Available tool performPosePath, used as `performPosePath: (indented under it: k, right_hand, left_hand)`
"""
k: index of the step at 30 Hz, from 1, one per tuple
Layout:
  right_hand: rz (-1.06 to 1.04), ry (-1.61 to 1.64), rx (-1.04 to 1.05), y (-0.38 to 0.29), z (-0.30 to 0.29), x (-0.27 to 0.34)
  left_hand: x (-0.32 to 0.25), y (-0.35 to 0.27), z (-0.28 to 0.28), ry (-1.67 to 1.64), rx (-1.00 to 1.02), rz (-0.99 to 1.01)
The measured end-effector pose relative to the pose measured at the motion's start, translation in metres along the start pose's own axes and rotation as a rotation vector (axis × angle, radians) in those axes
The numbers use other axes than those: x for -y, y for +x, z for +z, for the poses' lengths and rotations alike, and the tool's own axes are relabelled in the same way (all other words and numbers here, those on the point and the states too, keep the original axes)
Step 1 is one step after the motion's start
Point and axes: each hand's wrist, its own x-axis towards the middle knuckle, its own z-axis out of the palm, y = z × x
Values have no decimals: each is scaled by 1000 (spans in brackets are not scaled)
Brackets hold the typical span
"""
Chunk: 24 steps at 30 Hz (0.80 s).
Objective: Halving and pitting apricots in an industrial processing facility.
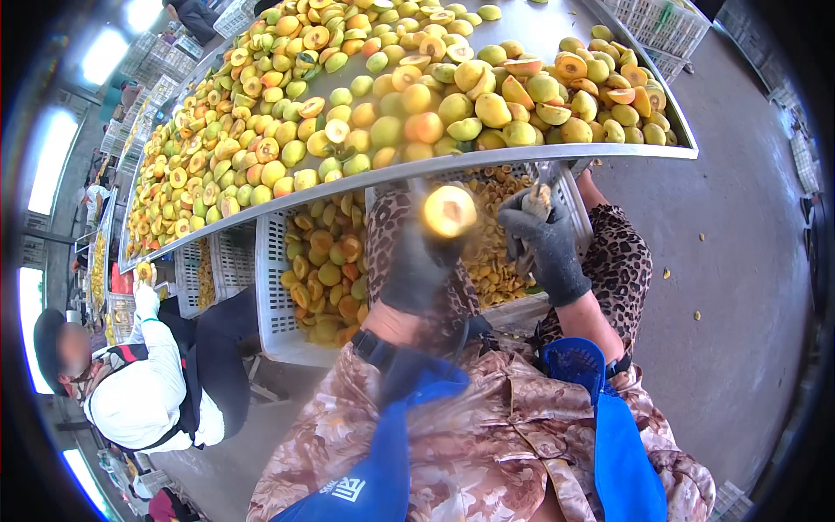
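My left hand (421,267), in a dark glove and blurred by motion, holds a halved yellow fruit (450,211) with its cut face upward. In my right hand (545,241), also dark-gloved, is a small metal tool (546,176), its fine shape unclear, with a brownish piece (537,201) against the fingers. Both hands are just below the near rim of a metal tray table (404,171), heaped with yellow, green and orange fruit, many halved. Beneath the hands stands a crate of small fruit pieces (499,235). A white plastic crate (274,287) of halved fruit is at the left.
At the left a co-worker (150,385) in white sleeves sits by the same table, holding a fruit half (144,270). More white crates (659,29) are stacked beyond the table's right end. A few fruit bits (697,316) lie on the concrete floor (730,261).
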Motion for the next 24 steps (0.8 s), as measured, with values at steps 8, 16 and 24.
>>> performPosePath:
  k: [8, 16, 24]
  right_hand:
    - [-51, -364, 240, -20, 8, -25]
    - [-104, -511, 253, -10, 13, -41]
    - [-437, -584, 224, -12, 22, -45]
  left_hand:
    - [9, 15, 2, -987, -57, -378]
    - [-5, 17, 9, -351, -57, -303]
    - [-13, 15, 12, -312, -89, -326]
